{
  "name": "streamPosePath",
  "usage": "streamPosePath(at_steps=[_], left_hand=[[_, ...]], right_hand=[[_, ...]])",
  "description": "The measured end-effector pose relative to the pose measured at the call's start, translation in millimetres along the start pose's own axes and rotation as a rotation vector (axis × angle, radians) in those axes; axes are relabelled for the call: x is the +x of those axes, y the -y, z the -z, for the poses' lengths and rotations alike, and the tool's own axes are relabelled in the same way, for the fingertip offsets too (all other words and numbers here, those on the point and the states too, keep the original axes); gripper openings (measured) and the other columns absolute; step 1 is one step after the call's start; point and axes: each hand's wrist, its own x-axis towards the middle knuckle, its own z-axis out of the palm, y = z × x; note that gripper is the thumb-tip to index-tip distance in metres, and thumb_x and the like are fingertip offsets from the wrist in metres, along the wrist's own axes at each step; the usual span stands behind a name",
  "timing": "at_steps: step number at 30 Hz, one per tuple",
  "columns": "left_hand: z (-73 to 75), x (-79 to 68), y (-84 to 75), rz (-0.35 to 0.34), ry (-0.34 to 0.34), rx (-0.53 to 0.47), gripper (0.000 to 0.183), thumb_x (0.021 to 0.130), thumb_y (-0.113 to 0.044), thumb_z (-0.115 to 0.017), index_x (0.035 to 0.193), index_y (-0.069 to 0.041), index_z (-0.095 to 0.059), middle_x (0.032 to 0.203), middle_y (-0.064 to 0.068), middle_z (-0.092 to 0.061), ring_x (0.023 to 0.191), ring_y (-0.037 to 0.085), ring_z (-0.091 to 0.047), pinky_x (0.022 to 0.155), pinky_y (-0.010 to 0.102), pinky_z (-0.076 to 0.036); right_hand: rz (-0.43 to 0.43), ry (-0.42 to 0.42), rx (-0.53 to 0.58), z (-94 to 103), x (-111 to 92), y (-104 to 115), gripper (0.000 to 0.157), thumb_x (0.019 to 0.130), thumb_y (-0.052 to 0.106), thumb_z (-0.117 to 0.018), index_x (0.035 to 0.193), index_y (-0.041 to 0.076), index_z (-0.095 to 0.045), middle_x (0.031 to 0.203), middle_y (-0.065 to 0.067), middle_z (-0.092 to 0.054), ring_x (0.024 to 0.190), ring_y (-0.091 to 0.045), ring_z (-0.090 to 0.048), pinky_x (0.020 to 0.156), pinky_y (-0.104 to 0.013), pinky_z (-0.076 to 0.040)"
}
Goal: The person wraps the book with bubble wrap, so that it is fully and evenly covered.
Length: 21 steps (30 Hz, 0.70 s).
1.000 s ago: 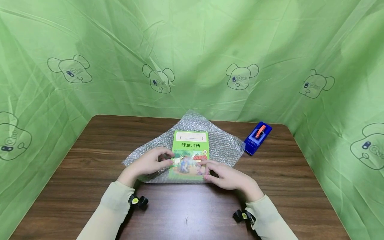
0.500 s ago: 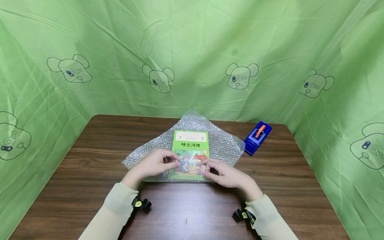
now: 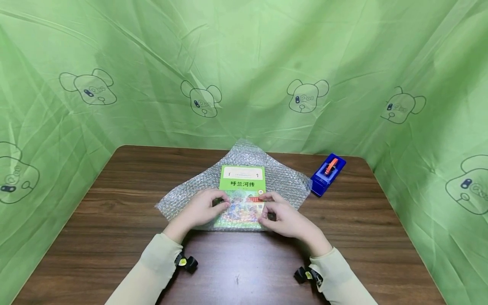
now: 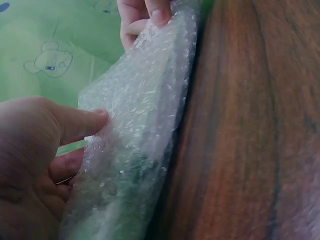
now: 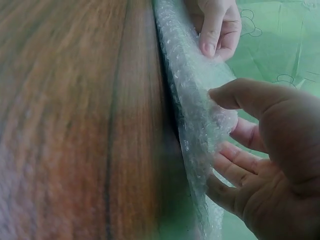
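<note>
A green book [image 3: 242, 184] with a picture on its cover lies on a sheet of bubble wrap [image 3: 286, 185] in the head view. The wrap's near part is folded up over the lower half of the cover. At the left of that flap my left hand [image 3: 201, 207] pinches its edge; in the left wrist view the thumb [image 4: 95, 120] is on the plastic, with fingers behind. From the right, my right hand [image 3: 287, 218] holds the same edge, its thumb [image 5: 232, 95] on one side in the right wrist view and fingers on the other.
A blue tape dispenser [image 3: 323, 180] with an orange roll stands at the back right, touching the wrap's right corner. The brown wooden table [image 3: 244, 271] is bordered by green cloth [image 3: 244, 51] at the back and sides.
My left hand has shifted to the right, over the book's left edge, along the flap. The right hand's index finger has lifted and spread a little; the book stays put.
</note>
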Motion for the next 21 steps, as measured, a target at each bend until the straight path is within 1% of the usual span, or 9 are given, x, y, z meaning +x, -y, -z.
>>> streamPosePath(at_steps=[3,6,13,21], left_hand=[[-1.4,0.8,-1.4,0.032,-0.009,-0.030,0.006,0.102,-0.026,-0.079,0.104,-0.020,-0.081,0.109,-0.006,-0.080,0.103,0.019,-0.072,0.099,0.053,-0.056],[-3.2,1.3,-0.9,0.044,-0.019,-0.041,0.007,0.101,-0.025,-0.080,0.104,-0.019,-0.082,0.110,-0.004,-0.080,0.105,0.022,-0.073,0.102,0.055,-0.055],[-7.0,2.2,1.9,0.045,-0.027,-0.046,0.005,0.100,-0.021,-0.081,0.104,-0.019,-0.082,0.111,-0.003,-0.079,0.109,0.024,-0.073,0.105,0.055,-0.055],[-8.1,2.7,2.7,0.053,-0.021,-0.044,0.004,0.101,-0.022,-0.080,0.105,-0.020,-0.082,0.111,-0.006,-0.078,0.111,0.024,-0.071,0.109,0.060,-0.049]], right_hand=[[-0.020,0.006,-0.005,0.4,-0.2,0.5,0.024,0.096,0.022,-0.082,0.082,0.027,-0.064,0.151,-0.016,-0.059,0.139,-0.035,-0.059,0.113,-0.057,-0.050],[-0.018,0.010,0.002,0.5,0.0,-0.6,0.024,0.096,0.022,-0.082,0.081,0.026,-0.064,0.152,-0.015,-0.060,0.139,-0.036,-0.059,0.114,-0.057,-0.049],[-0.001,0.022,0.037,0.1,0.4,-3.7,0.022,0.097,0.020,-0.083,0.083,0.023,-0.066,0.146,-0.011,-0.064,0.135,-0.032,-0.062,0.106,-0.053,-0.053],[0.002,0.030,0.044,0.3,0.7,-5.6,0.022,0.097,0.019,-0.083,0.083,0.023,-0.067,0.145,-0.011,-0.064,0.136,-0.031,-0.061,0.109,-0.054,-0.051]])
